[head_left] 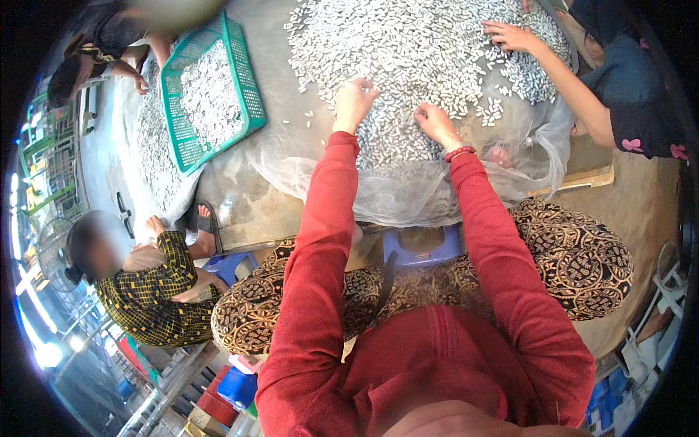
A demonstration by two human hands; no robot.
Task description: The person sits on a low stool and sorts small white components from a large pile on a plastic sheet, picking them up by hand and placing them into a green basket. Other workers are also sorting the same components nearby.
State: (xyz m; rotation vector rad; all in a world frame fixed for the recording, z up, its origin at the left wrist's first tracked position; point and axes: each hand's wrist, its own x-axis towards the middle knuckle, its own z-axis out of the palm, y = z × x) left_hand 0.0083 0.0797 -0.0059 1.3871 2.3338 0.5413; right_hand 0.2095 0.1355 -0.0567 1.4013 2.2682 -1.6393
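A wide heap of small silvery-grey, short rod-shaped pieces (408, 44) spreads before me on a sheet of clear plastic (408, 197). At the heap's near left part is my left hand (354, 103), its fingers curled and thumb pointing right. My right hand (437, 125), with a beaded red bracelet at the wrist, rests at the near right part, thumb and fingers drawn together. Whatever either hand pinches is too small to make out. Between the hands, pieces lie in a thinner layer.
A green plastic basket (253, 95) of similar pieces stands left of the heap. Across on the right, a co-worker's hand (510, 36) reaches into the heap. Other people work at the left by another pile (154, 138). A blue stool (426, 246) is near my legs.
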